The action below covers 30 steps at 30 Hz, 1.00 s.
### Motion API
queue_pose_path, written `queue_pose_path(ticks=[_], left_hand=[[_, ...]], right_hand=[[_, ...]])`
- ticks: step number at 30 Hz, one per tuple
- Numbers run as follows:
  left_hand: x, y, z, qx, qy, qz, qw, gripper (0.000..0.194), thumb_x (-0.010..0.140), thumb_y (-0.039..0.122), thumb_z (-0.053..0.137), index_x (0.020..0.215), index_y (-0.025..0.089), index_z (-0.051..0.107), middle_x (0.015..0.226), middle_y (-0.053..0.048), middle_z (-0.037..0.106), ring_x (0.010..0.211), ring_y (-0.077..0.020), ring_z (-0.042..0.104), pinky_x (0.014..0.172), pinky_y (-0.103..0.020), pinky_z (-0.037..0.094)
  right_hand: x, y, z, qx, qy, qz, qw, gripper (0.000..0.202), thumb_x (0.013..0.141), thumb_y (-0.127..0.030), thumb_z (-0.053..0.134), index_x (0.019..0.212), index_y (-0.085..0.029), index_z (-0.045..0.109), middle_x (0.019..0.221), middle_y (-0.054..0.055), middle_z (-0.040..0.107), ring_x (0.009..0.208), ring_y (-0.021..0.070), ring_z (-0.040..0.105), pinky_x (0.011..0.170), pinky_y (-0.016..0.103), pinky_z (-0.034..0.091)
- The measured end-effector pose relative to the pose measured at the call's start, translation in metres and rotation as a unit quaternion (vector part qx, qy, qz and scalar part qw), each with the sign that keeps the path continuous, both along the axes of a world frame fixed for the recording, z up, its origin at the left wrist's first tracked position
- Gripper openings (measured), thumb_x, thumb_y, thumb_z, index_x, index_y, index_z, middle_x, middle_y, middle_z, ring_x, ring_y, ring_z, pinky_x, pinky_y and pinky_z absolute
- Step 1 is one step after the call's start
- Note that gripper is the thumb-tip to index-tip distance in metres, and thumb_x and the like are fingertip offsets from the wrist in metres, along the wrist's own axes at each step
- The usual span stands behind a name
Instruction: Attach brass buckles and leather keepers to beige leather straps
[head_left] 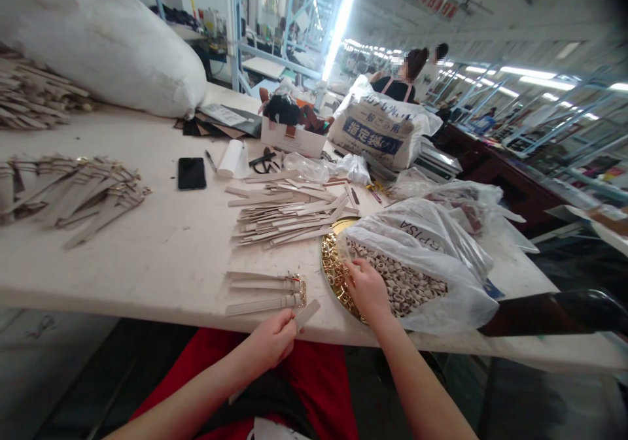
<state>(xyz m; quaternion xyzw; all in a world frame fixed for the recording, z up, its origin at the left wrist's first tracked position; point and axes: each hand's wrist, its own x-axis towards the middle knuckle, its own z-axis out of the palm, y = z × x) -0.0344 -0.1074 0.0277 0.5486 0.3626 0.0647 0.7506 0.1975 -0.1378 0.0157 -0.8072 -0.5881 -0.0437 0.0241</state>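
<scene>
My left hand (273, 339) is closed around a beige strap (307, 313), whose free end sticks out to the upper right, near the table's front edge. Just above it lie several straps with gold buckles (265, 291) in short rows. My right hand (367, 289) reaches to the border between gold buckles (332, 263) on a round tray (338, 291) and a clear plastic bag of small beige loops (412, 283). Its fingertips are partly hidden, so whether they pinch anything does not show. Behind my hands, a loose pile of plain beige straps (287, 214) is spread on the table.
Buckled straps (93, 188) are heaped at the left, below a big white sack (112, 48). A phone (191, 173), a white roll (232, 159), an open box (294, 138) and a printed bag (380, 129) stand farther back. A dark curved object (559, 310) lies at the right edge.
</scene>
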Motion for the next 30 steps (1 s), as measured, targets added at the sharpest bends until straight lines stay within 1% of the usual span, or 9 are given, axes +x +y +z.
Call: queue_pose_path(ticks=[3, 5, 8, 12, 15, 19, 23, 26, 30], left_hand=[[-0.002, -0.001, 0.001, -0.005, 0.006, 0.005, 1.000, 0.018, 0.078, 0.036, 0.035, 0.071, 0.020, 0.035, 0.035, 0.013, 0.025, 0.030, -0.0052, 0.022, 0.033, -0.018, 0.013], [-0.003, -0.002, 0.001, -0.006, 0.009, 0.010, 1.000, 0.018, 0.078, 0.036, 0.035, 0.070, 0.020, 0.035, 0.036, 0.013, 0.026, 0.031, -0.0050, 0.022, 0.034, -0.018, 0.014], [-0.004, -0.002, 0.002, -0.005, 0.011, 0.015, 1.000, 0.018, 0.078, 0.036, 0.036, 0.070, 0.020, 0.035, 0.035, 0.013, 0.026, 0.030, -0.0050, 0.022, 0.034, -0.018, 0.013], [-0.004, -0.002, 0.004, -0.006, 0.017, 0.009, 1.000, 0.016, 0.078, 0.034, 0.037, 0.069, 0.020, 0.035, 0.036, 0.012, 0.027, 0.031, -0.0051, 0.023, 0.035, -0.018, 0.014], [-0.004, -0.002, 0.005, -0.010, 0.018, 0.008, 1.000, 0.016, 0.078, 0.032, 0.037, 0.069, 0.020, 0.034, 0.036, 0.012, 0.026, 0.031, -0.0052, 0.023, 0.035, -0.018, 0.014], [-0.005, -0.003, 0.002, -0.011, 0.017, 0.008, 1.000, 0.016, 0.079, 0.033, 0.035, 0.070, 0.020, 0.035, 0.035, 0.012, 0.027, 0.031, -0.0051, 0.022, 0.034, -0.018, 0.014], [-0.006, -0.003, -0.001, -0.009, 0.012, 0.004, 1.000, 0.020, 0.079, 0.037, 0.037, 0.070, 0.019, 0.036, 0.035, 0.013, 0.027, 0.030, -0.0047, 0.022, 0.034, -0.017, 0.014], [-0.007, -0.003, 0.000, -0.005, 0.008, 0.006, 1.000, 0.020, 0.079, 0.037, 0.037, 0.071, 0.019, 0.036, 0.036, 0.012, 0.027, 0.031, -0.0048, 0.023, 0.034, -0.017, 0.014], [-0.010, -0.002, 0.002, 0.000, 0.016, 0.009, 1.000, 0.017, 0.080, 0.034, 0.035, 0.072, 0.019, 0.036, 0.036, 0.012, 0.028, 0.031, -0.0054, 0.022, 0.034, -0.017, 0.015]], right_hand=[[-0.002, 0.010, 0.002, -0.051, 0.012, 0.014, 0.999, 0.022, 0.083, -0.022, 0.046, 0.099, -0.021, 0.060, 0.097, 0.008, 0.059, 0.084, 0.0178, 0.056, 0.075, 0.027, 0.038], [-0.001, 0.015, 0.002, -0.075, 0.022, 0.017, 0.997, 0.018, 0.083, -0.022, 0.047, 0.093, -0.019, 0.061, 0.091, 0.008, 0.061, 0.082, 0.0176, 0.057, 0.073, 0.026, 0.038], [0.005, 0.019, 0.000, -0.084, 0.032, 0.014, 0.996, 0.017, 0.084, -0.025, 0.046, 0.092, -0.019, 0.060, 0.092, 0.008, 0.061, 0.082, 0.0172, 0.057, 0.071, 0.025, 0.037], [0.015, 0.021, -0.001, -0.094, 0.040, 0.004, 0.995, 0.024, 0.087, -0.025, 0.038, 0.092, -0.019, 0.061, 0.091, 0.007, 0.061, 0.077, 0.0156, 0.058, 0.067, 0.024, 0.036], [0.020, 0.020, -0.001, -0.100, 0.045, 0.003, 0.994, 0.019, 0.084, -0.023, 0.045, 0.093, -0.019, 0.061, 0.092, 0.007, 0.060, 0.077, 0.0160, 0.058, 0.066, 0.024, 0.036], [0.022, 0.022, -0.002, -0.110, 0.060, 0.009, 0.992, 0.014, 0.079, -0.021, 0.050, 0.085, -0.020, 0.063, 0.089, 0.005, 0.061, 0.077, 0.0158, 0.058, 0.065, 0.024, 0.036], [0.025, 0.028, -0.004, -0.113, 0.087, 0.012, 0.990, 0.011, 0.074, -0.020, 0.054, 0.078, -0.019, 0.064, 0.085, 0.004, 0.061, 0.075, 0.0145, 0.057, 0.064, 0.023, 0.036], [0.029, 0.030, -0.003, -0.102, 0.104, 0.011, 0.989, 0.008, 0.070, -0.018, 0.055, 0.070, -0.018, 0.063, 0.080, 0.003, 0.059, 0.071, 0.0133, 0.056, 0.065, 0.022, 0.036], [0.031, 0.023, 0.004, -0.061, 0.116, 0.002, 0.991, 0.010, 0.071, -0.019, 0.051, 0.072, -0.017, 0.060, 0.082, 0.003, 0.056, 0.072, 0.0128, 0.054, 0.068, 0.023, 0.038]])
